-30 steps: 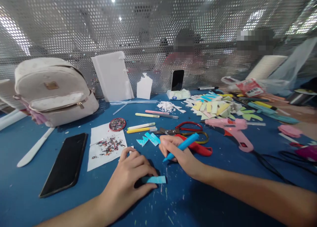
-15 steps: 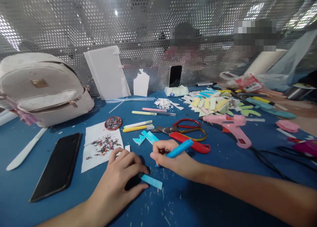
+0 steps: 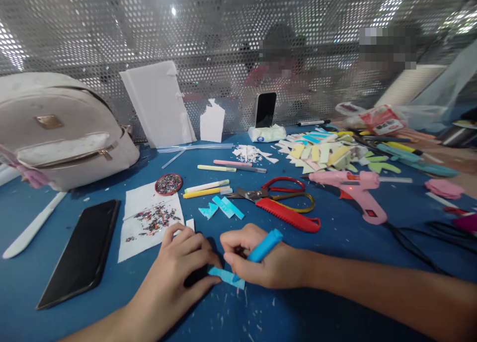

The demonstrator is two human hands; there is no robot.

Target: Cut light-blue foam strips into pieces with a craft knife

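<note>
Pinching the marker (image 3: pixel 265 246), the right hand (image 3: pixel 274 270) flanks the strip (image 3: pixel 225 275); the left hand (image 3: pixel 180 258) pinches its end. It lies between them.

On my feed, a grey metal panel (image 3: pixel 208 36) punched with round holes stands upright along the far side of a flat blue table (image 3: pixel 337 240). I see a small white light (image 3: pixel 174 11) high on the panel and streaky brightness (image 3: pixel 391 6) towards its upper right.
</note>
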